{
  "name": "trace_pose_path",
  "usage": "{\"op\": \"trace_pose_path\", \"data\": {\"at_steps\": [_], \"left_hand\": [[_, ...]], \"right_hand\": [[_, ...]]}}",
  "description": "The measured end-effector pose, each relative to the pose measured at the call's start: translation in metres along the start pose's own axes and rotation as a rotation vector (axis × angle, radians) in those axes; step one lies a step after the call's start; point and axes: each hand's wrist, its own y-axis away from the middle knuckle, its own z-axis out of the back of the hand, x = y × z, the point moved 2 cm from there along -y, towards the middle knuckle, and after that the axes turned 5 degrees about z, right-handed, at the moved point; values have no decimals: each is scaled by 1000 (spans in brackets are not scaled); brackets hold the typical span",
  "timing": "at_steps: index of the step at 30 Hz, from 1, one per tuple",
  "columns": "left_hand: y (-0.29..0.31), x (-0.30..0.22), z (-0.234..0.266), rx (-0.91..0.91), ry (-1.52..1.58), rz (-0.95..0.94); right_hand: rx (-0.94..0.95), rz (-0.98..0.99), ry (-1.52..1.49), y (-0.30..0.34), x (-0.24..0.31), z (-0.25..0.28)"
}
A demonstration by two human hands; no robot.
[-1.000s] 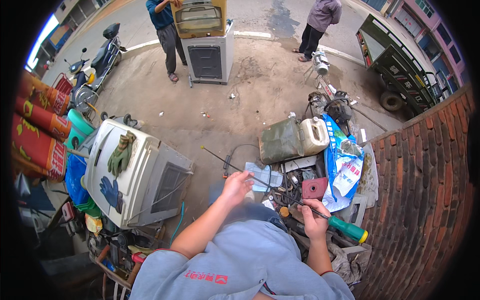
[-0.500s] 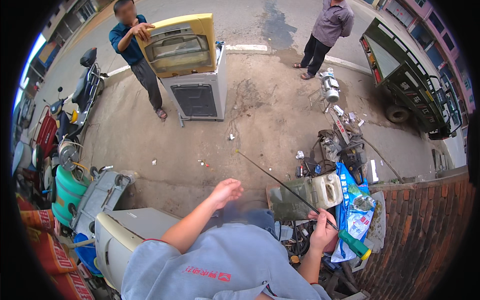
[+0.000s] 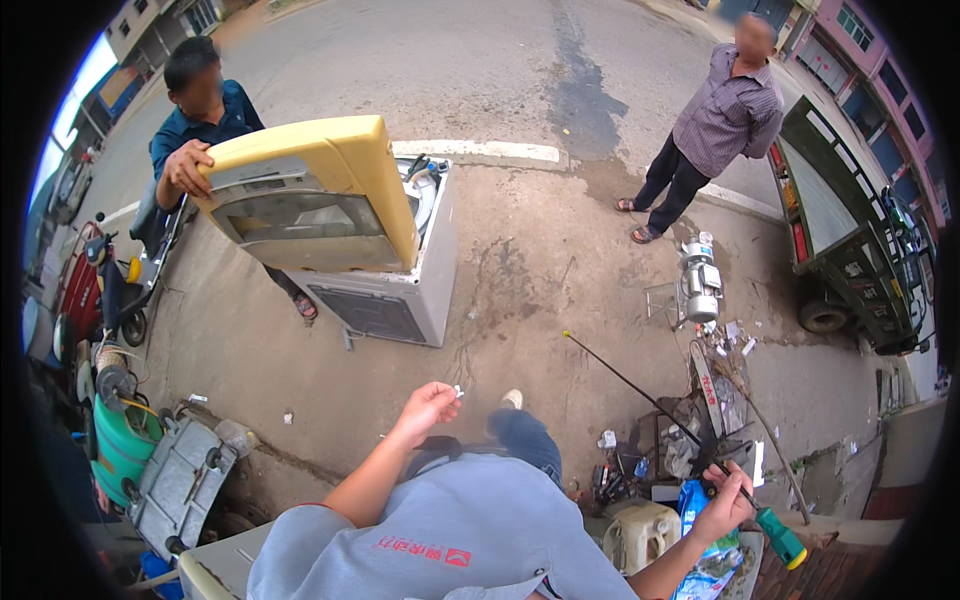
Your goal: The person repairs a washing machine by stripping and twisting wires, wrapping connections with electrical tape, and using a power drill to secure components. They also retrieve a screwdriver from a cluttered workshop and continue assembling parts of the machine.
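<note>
My right hand (image 3: 727, 502) is closed around the shaft of a long screwdriver (image 3: 640, 393), just ahead of its green and yellow handle; the shaft points forward and left over the ground. In front of my body my left hand (image 3: 428, 410) is pinched, with a small white piece (image 3: 459, 392) at its fingertips. Farther ahead stands a top-loading washing machine (image 3: 440, 265), its yellow top cover (image 3: 300, 195) tipped up. Another person (image 3: 200, 130) grips the cover's left edge, and white inner parts show in the machine's open top.
A second person (image 3: 720, 125) stands far right beside an electric motor (image 3: 700, 285) and a green cargo truck (image 3: 850, 255). Near right lie a chainsaw (image 3: 706, 395), a beige jerrycan (image 3: 642, 535) and scrap. At left are motorbikes (image 3: 125, 280), a green barrel (image 3: 115, 450) and a metal cart (image 3: 185, 485).
I have stepped toward the washing machine, which looms larger. My right hand with the screwdriver has swung out right and lower. A white piece now shows at my left fingertips.
</note>
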Motion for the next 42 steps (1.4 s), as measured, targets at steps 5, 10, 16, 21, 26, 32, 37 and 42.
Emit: {"op": "trace_pose_path", "data": {"at_steps": [5,10,16,21,26,32,37,42], "left_hand": [[-149,-69,-18,-62,100,-17],[-245,-153,-21,-68,151,38],[-428,-280,-7,-287,311,-105],[-485,-401,9,-384,342,-170],[-566,-460,69,-731,174,-310],[-622,-490,113,-1060,543,-322],[-620,-499,164,-1431,459,-126],[-619,-478,254,-1850,179,160]], "right_hand": [[-52,78,-85,-160,-47,-124],[13,274,-201,-340,-30,-266],[404,346,-400,-531,-77,-449],[415,346,-550,-640,-55,-646],[504,278,-845,-750,-59,-829],[852,283,-995,-801,-25,-1061],[1124,334,-1126,-815,68,-1213],[1146,258,-1298,-755,143,-1333]]}}
